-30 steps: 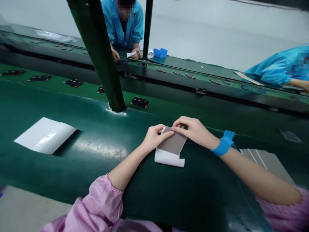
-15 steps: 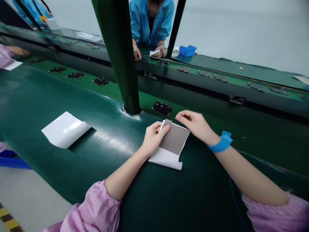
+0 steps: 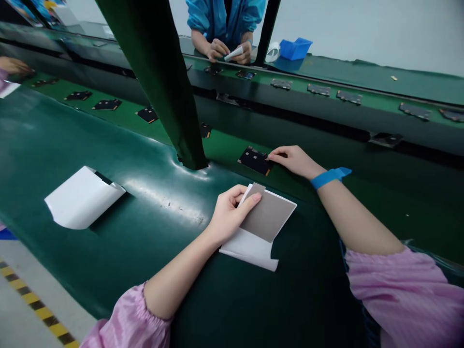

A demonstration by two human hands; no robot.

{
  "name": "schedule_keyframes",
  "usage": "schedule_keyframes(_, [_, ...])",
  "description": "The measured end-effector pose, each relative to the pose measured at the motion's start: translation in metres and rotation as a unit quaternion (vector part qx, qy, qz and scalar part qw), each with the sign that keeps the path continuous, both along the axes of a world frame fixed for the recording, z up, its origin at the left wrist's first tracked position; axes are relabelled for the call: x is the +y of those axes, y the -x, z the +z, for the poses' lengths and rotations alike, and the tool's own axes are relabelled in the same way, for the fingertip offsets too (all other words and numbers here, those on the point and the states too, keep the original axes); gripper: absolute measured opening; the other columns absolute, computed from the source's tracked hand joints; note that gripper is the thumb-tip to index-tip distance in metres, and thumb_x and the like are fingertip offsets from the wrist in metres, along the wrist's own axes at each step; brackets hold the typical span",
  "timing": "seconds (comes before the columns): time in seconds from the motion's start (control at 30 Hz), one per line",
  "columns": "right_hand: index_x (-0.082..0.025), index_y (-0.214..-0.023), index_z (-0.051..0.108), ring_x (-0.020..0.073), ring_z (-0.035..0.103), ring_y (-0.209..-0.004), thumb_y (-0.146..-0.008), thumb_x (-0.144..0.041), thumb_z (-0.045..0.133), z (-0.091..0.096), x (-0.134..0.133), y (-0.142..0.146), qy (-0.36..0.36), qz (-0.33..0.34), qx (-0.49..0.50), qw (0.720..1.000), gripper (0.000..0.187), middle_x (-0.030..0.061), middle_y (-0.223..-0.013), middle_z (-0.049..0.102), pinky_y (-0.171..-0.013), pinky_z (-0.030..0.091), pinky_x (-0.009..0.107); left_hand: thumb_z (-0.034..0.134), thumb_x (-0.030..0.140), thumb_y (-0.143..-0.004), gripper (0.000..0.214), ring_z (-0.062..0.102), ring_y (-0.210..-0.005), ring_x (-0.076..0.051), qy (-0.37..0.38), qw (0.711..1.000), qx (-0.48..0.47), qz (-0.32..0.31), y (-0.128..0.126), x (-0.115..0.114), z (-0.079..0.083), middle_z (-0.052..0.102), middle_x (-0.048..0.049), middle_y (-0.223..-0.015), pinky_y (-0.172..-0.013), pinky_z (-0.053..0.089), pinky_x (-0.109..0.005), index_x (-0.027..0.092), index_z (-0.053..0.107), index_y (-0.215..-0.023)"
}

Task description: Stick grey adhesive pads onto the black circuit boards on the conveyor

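My left hand (image 3: pixel 230 212) is closed on the near corner of a grey sheet (image 3: pixel 270 217), thumb on top. Under the grey sheet lies a white backing sheet (image 3: pixel 248 249) with a curled lower edge, on the dark green mat (image 3: pixel 145 203). My right hand (image 3: pixel 293 158), with a blue wrist strap (image 3: pixel 328 177), reaches forward to the conveyor belt (image 3: pixel 126 113). Its fingers are pinched against the right edge of a black circuit board (image 3: pixel 255 160).
A thick dark green post (image 3: pixel 163 82) rises from the mat left of the board. Another white sheet (image 3: pixel 81 197) lies at the left. Several black boards ride the belt. A person in blue (image 3: pixel 226 19) works across the line, near a blue tray (image 3: pixel 295 48). Another hand (image 3: pixel 12 65) shows far left.
My right hand let go of the grey sheet and moved forward to the black board on the belt. My left hand kept its hold on the sheet.
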State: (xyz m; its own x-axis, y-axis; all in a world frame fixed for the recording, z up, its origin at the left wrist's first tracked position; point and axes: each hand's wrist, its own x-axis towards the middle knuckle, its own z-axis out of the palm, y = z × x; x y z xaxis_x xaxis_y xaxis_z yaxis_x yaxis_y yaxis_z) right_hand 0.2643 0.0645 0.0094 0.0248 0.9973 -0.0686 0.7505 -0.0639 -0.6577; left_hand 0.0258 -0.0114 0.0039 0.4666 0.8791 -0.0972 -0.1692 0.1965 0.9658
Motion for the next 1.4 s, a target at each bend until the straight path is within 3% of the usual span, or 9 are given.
schedule_keyframes(0.33, [-0.019, -0.077, 0.067, 0.0194, 0.058, -0.071, -0.08, -0.033, 0.06, -0.007, -0.014, -0.001, -0.039, -0.028, -0.097, 0.994, 0.016, 0.0067, -0.08, 0.066, -0.067, 0.045, 0.034, 0.066, 0.043, -0.081, 0.028, 0.05, -0.057, -0.008, -0.02, 1.0, 0.012, -0.008, 0.001, -0.002, -0.001, 0.058, 0.002, -0.064, -0.052, 0.037, -0.019, 0.015, 0.062, -0.081])
schedule_keyframes(0.47, [-0.016, -0.109, 0.059, 0.0174, 0.057, -0.067, -0.077, -0.035, 0.062, -0.009, -0.024, -0.003, -0.074, -0.089, -0.085, 0.99, 0.036, 0.0098, -0.098, 0.063, -0.068, 0.049, 0.036, 0.066, 0.044, -0.081, 0.028, 0.051, -0.057, -0.009, -0.029, 0.999, 0.014, -0.009, 0.001, -0.003, -0.002, 0.058, 0.002, -0.063, -0.052, 0.037, -0.02, 0.016, 0.063, -0.083])
schedule_keyframes(0.6, [-0.016, -0.112, 0.061, 0.0264, 0.063, -0.09, -0.079, -0.052, 0.059, -0.004, -0.044, -0.013, -0.043, -0.084, -0.099, 0.991, 0.049, 0.0157, -0.114, 0.059, -0.08, 0.052, 0.042, 0.066, 0.045, -0.081, 0.03, 0.052, -0.057, -0.009, -0.027, 1.0, 0.008, -0.011, 0.001, -0.003, -0.003, 0.058, 0.0021, -0.064, -0.053, 0.038, -0.02, 0.016, 0.063, -0.083])
schedule_keyframes(0.73, [-0.019, -0.112, 0.064, 0.0398, 0.052, -0.118, -0.06, -0.071, 0.068, -0.006, -0.067, -0.019, -0.034, -0.037, -0.143, 0.988, 0.073, 0.0173, -0.132, 0.049, -0.092, 0.05, 0.053, 0.066, 0.045, -0.081, 0.03, 0.052, -0.058, -0.009, -0.022, 1.0, 0.006, -0.018, 0.001, -0.004, -0.003, 0.059, 0.0019, -0.065, -0.053, 0.037, -0.02, 0.016, 0.062, -0.084])
schedule_keyframes(0.83, [-0.019, -0.104, 0.065, 0.0397, 0.052, -0.118, -0.063, -0.07, 0.066, -0.01, -0.075, -0.021, -0.063, -0.032, -0.142, 0.987, 0.065, 0.017, -0.131, 0.049, -0.094, 0.049, 0.056, 0.066, 0.046, -0.08, 0.031, 0.052, -0.058, -0.009, -0.019, 1.0, 0.005, -0.014, 0.001, -0.004, -0.002, 0.059, 0.0018, -0.065, -0.053, 0.037, -0.02, 0.015, 0.062, -0.084])
schedule_keyframes(0.93, [-0.021, -0.098, 0.064, 0.0387, 0.055, -0.113, -0.064, -0.065, 0.068, 0.003, -0.082, -0.026, -0.107, -0.048, -0.126, 0.985, 0.056, 0.0162, -0.128, 0.05, -0.086, 0.053, 0.054, 0.066, 0.047, -0.08, 0.032, 0.052, -0.058, -0.01, -0.018, 1.0, 0.005, -0.009, 0.001, -0.004, 0.0, 0.058, 0.0021, -0.064, -0.053, 0.037, -0.02, 0.015, 0.061, -0.083])
schedule_keyframes(1.03, [-0.024, -0.099, 0.062, 0.0397, 0.052, -0.117, -0.066, -0.058, 0.069, 0.034, -0.092, -0.034, -0.163, -0.084, -0.131, 0.974, 0.048, 0.017, -0.13, 0.048, -0.081, 0.055, 0.052, 0.066, 0.048, -0.08, 0.033, 0.052, -0.058, -0.009, -0.016, 1.0, 0.006, -0.008, 0.001, -0.003, -0.001, 0.058, 0.002, -0.065, -0.053, 0.037, -0.02, 0.015, 0.061, -0.083])
schedule_keyframes(1.17, [-0.022, -0.099, 0.06, 0.0425, 0.043, -0.126, -0.065, -0.056, 0.069, 0.059, -0.1, -0.043, -0.197, -0.109, -0.173, 0.959, 0.049, 0.0196, -0.134, 0.044, -0.088, 0.052, 0.054, 0.067, 0.049, -0.078, 0.035, 0.053, -0.057, -0.01, -0.015, 1.0, 0.012, -0.003, 0.001, -0.004, -0.002, 0.059, 0.0018, -0.064, -0.053, 0.037, -0.02, 0.015, 0.062, -0.082])
schedule_keyframes(1.4, [-0.021, -0.09, 0.065, 0.0416, 0.052, -0.118, -0.068, -0.063, 0.064, 0.021, -0.085, -0.029, -0.079, -0.046, -0.152, 0.984, 0.047, 0.0165, -0.131, 0.052, -0.089, 0.048, 0.056, 0.067, 0.048, -0.079, 0.034, 0.055, -0.059, -0.01, -0.031, 0.999, 0.016, 0.004, 0.001, -0.004, -0.001, 0.061, 0.001, -0.066, -0.053, 0.04, -0.02, 0.015, 0.063, -0.085])
